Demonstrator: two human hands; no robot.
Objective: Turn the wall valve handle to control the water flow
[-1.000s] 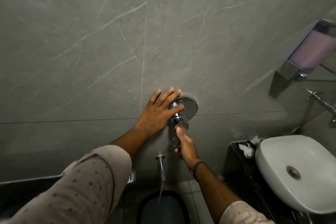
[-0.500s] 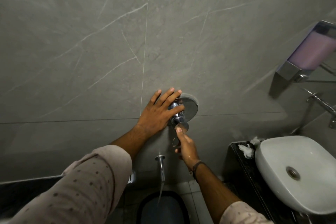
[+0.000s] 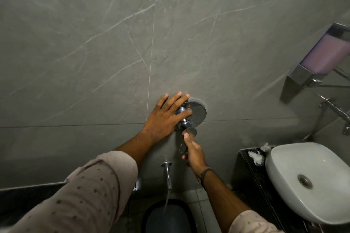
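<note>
The person wore a pale beige shirt with small dark dots, and both sleeves (image 3: 85, 195) were rolled up. A dark band (image 3: 205, 172) circled the right wrist.

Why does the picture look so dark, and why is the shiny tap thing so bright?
In the head view the room is dim, so the grey wall looks murky; the chrome valve handle catches small bright glints beside the left hand; the soap dispenser casts a soft shadow, and the wide lens bends straight lines near the edges.
</note>
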